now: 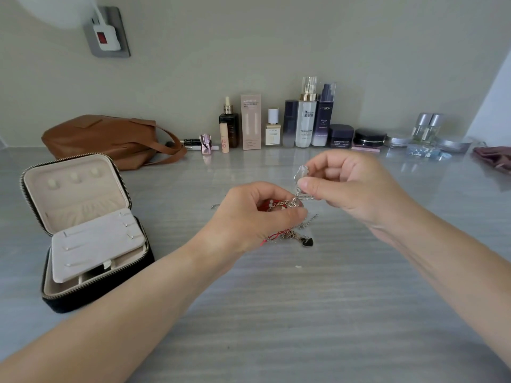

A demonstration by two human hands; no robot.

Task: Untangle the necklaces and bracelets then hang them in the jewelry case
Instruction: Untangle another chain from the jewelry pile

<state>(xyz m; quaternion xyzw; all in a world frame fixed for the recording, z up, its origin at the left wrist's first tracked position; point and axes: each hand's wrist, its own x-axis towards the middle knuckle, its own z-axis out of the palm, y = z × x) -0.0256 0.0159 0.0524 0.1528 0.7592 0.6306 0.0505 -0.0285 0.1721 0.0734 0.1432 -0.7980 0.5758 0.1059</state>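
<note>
A grey streaked table (276,313) meets a pale wall (276,45) along its back edge, where bottles (305,120) stand in a row beside a brown bag (105,139). Over the table's middle the left hand (249,217) curls round a tangle of chains (287,204). The right hand (351,186) pinches a silver pendant (301,172) just above it. The jewelry case (83,230) lies open near the left edge.

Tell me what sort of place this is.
Probably a dressing table at home: a row of skincare bottles stands along the wall, a brown handbag lies beside them, and an open jewelry case sits on the grey tabletop.
</note>
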